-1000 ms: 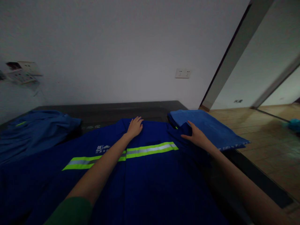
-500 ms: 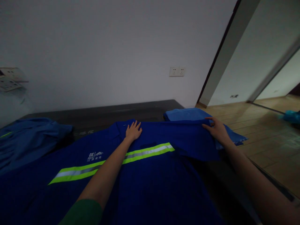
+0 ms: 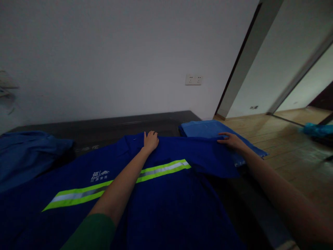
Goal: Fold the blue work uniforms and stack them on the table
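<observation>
A dark blue work shirt (image 3: pixel 166 194) with a yellow-and-silver reflective stripe and a white chest logo lies spread out in front of me. My left hand (image 3: pixel 151 141) is at the shoulder beside the collar, its fingers bent over the far edge of the cloth. Farther right, my right hand (image 3: pixel 231 141) pinches the upper edge of the short sleeve between thumb and fingers. The shirt's lower part runs out of view at the bottom, and my left forearm covers part of the stripe.
The shirt lies on a dark tabletop (image 3: pixel 117 124) against a white wall. Folded lighter blue cloth (image 3: pixel 200 127) sits under the sleeve side; a crumpled blue garment (image 3: pixel 28 156) lies left. Beyond the right end is a tiled floor (image 3: pixel 260 130) with a blue plastic bundle (image 3: pixel 318 129).
My left hand's fingers, earlier spread flat on the shoulder, now bend over its edge. My right hand stays at the sleeve, and the view has turned slightly right.
</observation>
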### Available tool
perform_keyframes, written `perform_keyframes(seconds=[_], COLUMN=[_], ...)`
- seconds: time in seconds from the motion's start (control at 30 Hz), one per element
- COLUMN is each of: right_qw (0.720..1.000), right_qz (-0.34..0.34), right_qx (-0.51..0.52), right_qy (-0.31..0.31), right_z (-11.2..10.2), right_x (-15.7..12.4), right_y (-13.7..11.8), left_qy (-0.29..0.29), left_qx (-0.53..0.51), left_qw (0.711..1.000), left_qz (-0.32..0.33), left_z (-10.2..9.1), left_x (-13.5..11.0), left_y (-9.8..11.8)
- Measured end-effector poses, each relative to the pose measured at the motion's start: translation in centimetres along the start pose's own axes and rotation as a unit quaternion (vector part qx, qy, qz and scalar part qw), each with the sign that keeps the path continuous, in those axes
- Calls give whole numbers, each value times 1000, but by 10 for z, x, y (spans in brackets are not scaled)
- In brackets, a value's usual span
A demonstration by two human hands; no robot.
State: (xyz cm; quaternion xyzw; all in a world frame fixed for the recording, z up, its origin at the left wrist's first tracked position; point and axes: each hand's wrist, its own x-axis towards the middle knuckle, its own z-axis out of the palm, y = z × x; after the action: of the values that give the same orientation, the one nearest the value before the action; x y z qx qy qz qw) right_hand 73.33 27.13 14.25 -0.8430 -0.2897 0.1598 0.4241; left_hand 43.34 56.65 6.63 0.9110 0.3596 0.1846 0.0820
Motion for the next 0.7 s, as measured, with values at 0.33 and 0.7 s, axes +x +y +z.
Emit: perform_keyframes(seconds=[0.33,0.7], right_qw=[991,931], right_qz=[-94,-86], right_qx=[-50,-319], right_qy=[78,155], right_z=[1,27], right_x=[13,4], right_y=[9,10], left_qy=[-51,-37], left_qx=[-126,-47], left_qw=[981,991], left_qz=[138,120], left_z=[31,42], left_x=[54,53], left_y=[10,17])
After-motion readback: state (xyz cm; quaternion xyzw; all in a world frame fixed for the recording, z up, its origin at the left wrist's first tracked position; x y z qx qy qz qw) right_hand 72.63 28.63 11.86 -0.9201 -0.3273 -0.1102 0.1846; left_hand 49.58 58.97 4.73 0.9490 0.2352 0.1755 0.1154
